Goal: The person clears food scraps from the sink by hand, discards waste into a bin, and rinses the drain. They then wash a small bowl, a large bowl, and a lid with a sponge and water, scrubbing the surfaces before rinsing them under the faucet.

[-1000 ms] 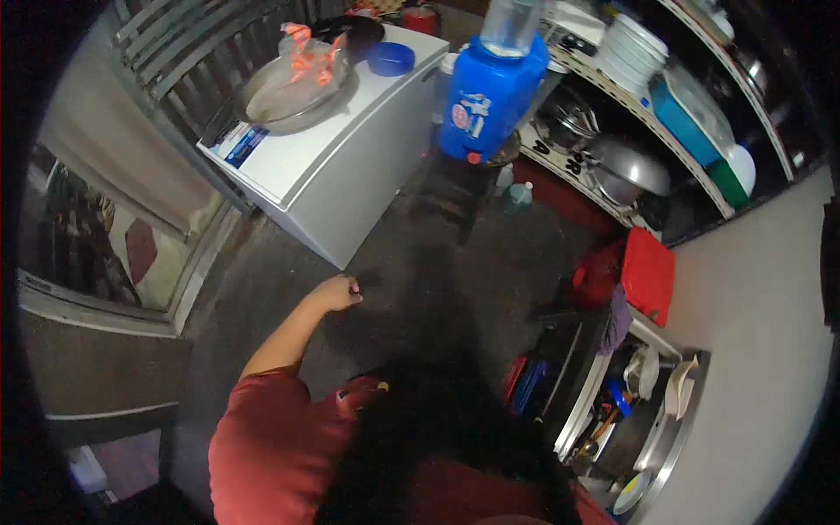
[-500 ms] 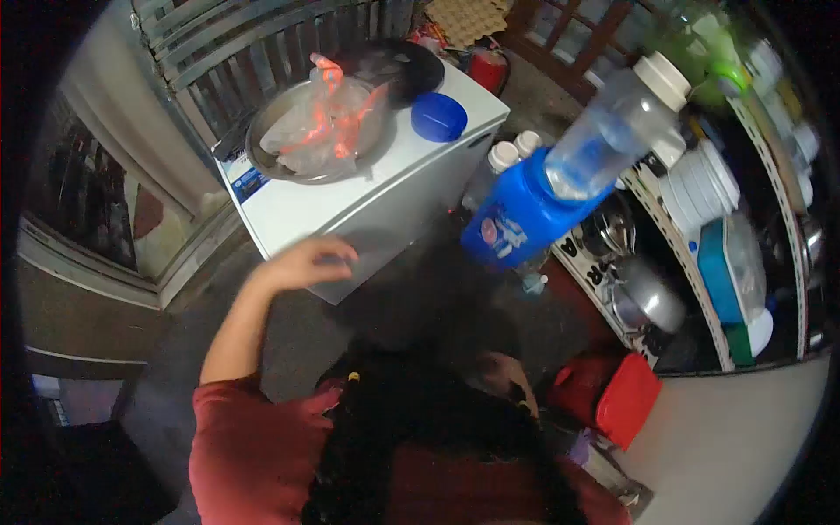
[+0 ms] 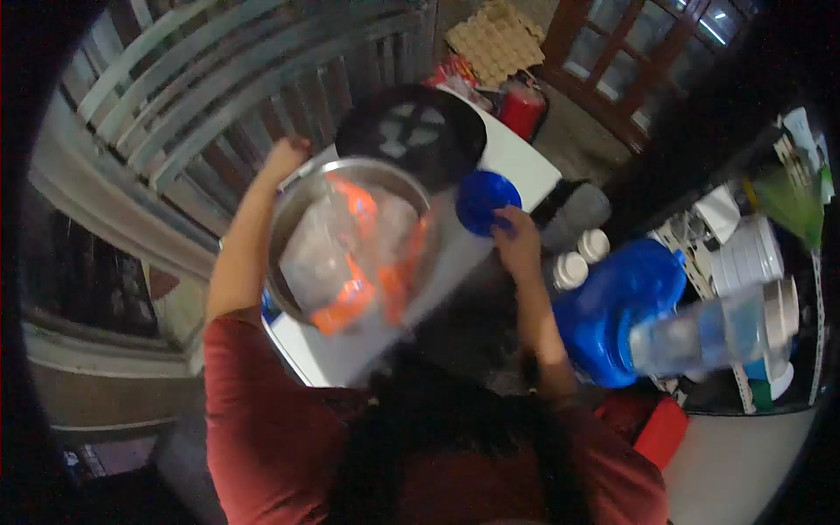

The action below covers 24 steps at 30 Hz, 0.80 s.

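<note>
My left hand (image 3: 290, 157) is at the upper left rim of a large metal bowl (image 3: 426, 188); its fingers look closed, but what they hold is too small to make out. Clear plastic bags with orange markings (image 3: 354, 254) fill the bowl, which rests on a white surface (image 3: 525, 162). My right hand (image 3: 516, 229) pinches the lower right edge of a round blue lid (image 3: 483, 199). Behind the bowl lies a round black object (image 3: 398, 131).
A big blue water jug (image 3: 612, 306) and a clear pitcher (image 3: 700, 337) stand at the right, near white-capped bottles (image 3: 570, 271). Beyond are shelves with white containers (image 3: 745, 254). Egg trays (image 3: 496, 42) and a red cylinder (image 3: 522, 109) are at the back.
My left hand has moved up to the bowl's rim. My right hand has risen from near my body and taken hold of the blue lid. The view has shifted closer to the bowl.
</note>
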Motion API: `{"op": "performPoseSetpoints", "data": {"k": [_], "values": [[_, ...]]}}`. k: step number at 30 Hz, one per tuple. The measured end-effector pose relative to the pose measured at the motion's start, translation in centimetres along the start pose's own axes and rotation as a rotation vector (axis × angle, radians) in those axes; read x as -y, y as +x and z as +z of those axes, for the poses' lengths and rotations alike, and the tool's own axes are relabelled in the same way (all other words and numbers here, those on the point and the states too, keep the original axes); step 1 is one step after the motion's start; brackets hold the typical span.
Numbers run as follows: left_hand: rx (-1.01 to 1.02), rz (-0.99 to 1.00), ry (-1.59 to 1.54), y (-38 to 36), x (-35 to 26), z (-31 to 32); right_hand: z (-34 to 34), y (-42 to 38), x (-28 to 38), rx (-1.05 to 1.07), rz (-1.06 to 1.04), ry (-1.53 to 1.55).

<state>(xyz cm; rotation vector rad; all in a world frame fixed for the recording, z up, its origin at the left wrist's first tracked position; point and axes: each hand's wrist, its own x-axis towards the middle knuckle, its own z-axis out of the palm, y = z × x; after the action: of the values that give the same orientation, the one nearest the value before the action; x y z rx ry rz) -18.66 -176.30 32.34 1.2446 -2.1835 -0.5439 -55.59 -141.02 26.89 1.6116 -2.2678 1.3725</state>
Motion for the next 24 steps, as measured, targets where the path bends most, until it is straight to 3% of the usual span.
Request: {"op": "performPoseSetpoints", "data": {"k": [2,4,5,7,8,10,11,12,14,15,16,18,19,20,22,23,24], "values": [[0.16,-0.019,0.294,6.3,5.7,3.3,2.8,6.2,-1.7,-0.032,0.135,0.062],[0.223,-0.027,0.294,12.6,14.2,8.6,4.3,11.9,-0.3,0.12,0.543,0.093],[0.232,-0.026,0.293,14.1,14.4,9.1,6.5,14.7,-2.5,0.121,0.551,0.09],[0.545,0.259,0.62,15.2,12.9,10.3,11.1,18.8,-8.9,0.103,0.307,-0.207],[0.556,0.257,0.617,15.7,13.6,11.4,12.6,20.5,-10.3,0.111,0.316,-0.21],[0.644,-0.405,-0.214,16.0,14.9,13.5,14.7,23.1,-12.1,0.226,0.335,-0.401],[0.671,-0.779,-0.471,15.5,12.7,13.5,15.3,24.1,-12.2,0.356,0.38,-0.404],[0.672,-0.786,-0.474,16.1,12.6,14.5,16.6,25.2,-13.7,0.363,0.38,-0.406],[0.816,-0.567,-0.286,16.9,13.4,15.6,19.3,26.5,-17.5,0.541,0.553,-0.253],[0.677,-0.758,-0.562,19.0,22.5,24.0,21.0,26.8,-19.7,0.548,0.544,-0.333],[0.665,-0.766,-0.562,19.4,22.4,23.5,22.2,27.2,-22.1,0.556,0.534,-0.328],[0.94,-0.257,0.49,19.0,20.6,22.0,23.6,26.4,-25.8,0.623,0.158,-0.466],[0.842,0.194,0.604,19.4,23.9,23.2,21.3,25.8,-18.8,0.369,0.438,-0.23],[0.843,0.191,0.602,20.3,24.1,23.2,21.5,25.8,-18.6,0.373,0.437,-0.231],[0.711,0.382,0.666,22.7,23.2,22.8,21.5,26.2,-19.6,0.259,0.283,-0.279],[0.648,0.48,0.696,23.5,22.5,22.6,21.3,27.0,-20.6,0.259,0.291,-0.282],[0.586,0.579,0.722,23.8,21.3,22.2,21.0,28.4,-21.9,0.316,0.153,-0.426]]}}
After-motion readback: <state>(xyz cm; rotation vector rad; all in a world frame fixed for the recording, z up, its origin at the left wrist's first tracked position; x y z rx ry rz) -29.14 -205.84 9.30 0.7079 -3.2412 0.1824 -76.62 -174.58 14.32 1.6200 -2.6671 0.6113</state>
